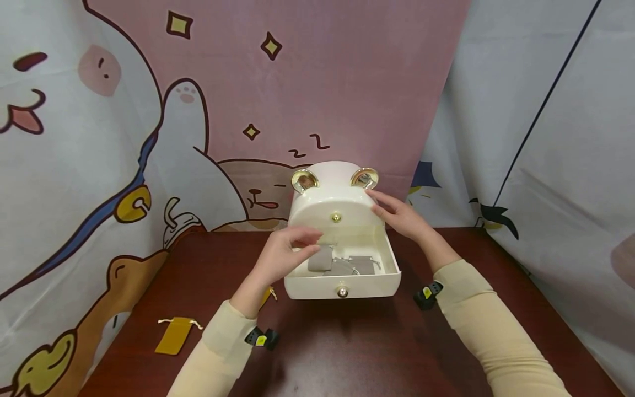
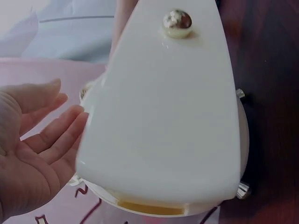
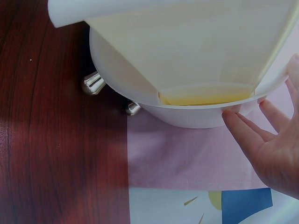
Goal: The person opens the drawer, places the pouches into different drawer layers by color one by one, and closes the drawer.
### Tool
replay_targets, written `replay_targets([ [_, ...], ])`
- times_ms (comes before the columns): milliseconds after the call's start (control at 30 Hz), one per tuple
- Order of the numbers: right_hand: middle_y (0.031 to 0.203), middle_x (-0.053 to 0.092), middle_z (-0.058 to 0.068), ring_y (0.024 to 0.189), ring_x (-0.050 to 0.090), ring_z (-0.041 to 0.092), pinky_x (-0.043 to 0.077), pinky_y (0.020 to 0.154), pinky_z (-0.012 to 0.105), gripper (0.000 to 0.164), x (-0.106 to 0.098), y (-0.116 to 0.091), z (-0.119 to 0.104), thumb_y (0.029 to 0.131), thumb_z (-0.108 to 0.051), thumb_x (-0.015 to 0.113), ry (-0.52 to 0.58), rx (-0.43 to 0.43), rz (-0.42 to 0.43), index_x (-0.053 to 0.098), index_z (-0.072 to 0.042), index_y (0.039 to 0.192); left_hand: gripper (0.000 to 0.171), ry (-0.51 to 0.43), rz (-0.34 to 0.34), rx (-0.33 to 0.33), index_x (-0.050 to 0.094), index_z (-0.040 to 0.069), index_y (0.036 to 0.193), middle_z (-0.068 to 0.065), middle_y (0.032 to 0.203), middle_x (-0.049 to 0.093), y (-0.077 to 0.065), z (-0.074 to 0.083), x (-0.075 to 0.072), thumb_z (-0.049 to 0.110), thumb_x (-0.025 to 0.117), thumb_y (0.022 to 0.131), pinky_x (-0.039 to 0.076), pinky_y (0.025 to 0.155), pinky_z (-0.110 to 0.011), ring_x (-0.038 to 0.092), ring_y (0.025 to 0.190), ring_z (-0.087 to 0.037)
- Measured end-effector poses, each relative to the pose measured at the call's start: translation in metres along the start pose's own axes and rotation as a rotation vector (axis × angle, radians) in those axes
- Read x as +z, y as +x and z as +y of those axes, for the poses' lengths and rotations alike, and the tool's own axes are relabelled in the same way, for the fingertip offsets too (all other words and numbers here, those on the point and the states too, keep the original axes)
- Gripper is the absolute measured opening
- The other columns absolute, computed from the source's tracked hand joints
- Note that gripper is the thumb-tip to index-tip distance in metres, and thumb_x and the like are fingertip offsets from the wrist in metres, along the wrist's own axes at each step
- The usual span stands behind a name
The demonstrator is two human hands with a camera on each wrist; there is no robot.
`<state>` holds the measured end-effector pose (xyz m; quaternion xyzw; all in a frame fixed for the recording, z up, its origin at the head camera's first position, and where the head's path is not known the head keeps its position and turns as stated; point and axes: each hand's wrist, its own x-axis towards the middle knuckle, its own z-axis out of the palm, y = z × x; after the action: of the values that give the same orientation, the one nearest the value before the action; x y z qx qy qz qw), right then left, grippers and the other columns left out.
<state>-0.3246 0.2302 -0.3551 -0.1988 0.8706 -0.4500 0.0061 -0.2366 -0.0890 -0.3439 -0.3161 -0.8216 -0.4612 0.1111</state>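
A white box [image 1: 329, 207] with gold ears stands at the back of the table, its lower drawer [image 1: 342, 286] pulled out. Several grey drawstring pouches [image 1: 361, 264] lie in the drawer. Over the drawer's left side, my left hand [image 1: 285, 251] hovers with thumb and fingers apart, close above one grey pouch. The left wrist view shows this hand [image 2: 42, 140] holding nothing beside the drawer front [image 2: 159, 116]. My right hand [image 1: 399, 215] rests its fingertips on the box's right side, below the right ear. Its thumb and fingers are spread along the shell in the right wrist view.
A mustard drawstring pouch [image 1: 173, 335] lies on the dark red table [image 1: 347, 353] at the left. Another mustard pouch [image 1: 267, 296] is partly hidden by the left wrist. A printed cloth [image 1: 347, 82] hangs behind the box. Small silver feet [image 3: 93, 84] support the box.
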Motion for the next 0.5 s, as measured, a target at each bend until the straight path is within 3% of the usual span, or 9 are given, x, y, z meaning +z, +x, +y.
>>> replay_targets([
  [500,0.16,0.027,0.011,0.131,0.046,0.042,0.051,0.091,0.054,0.058,0.001,-0.001,-0.001,0.103,-0.037,0.052,0.019,0.002,-0.005,0.033,-0.022,0.156,0.031,-0.069,-0.144,0.113,0.071,0.007,0.116,-0.005,0.092,0.074,-0.026,0.033,0.008,0.01,0.077,0.086,0.057,0.072,-0.028,0.069,0.081,-0.009],
])
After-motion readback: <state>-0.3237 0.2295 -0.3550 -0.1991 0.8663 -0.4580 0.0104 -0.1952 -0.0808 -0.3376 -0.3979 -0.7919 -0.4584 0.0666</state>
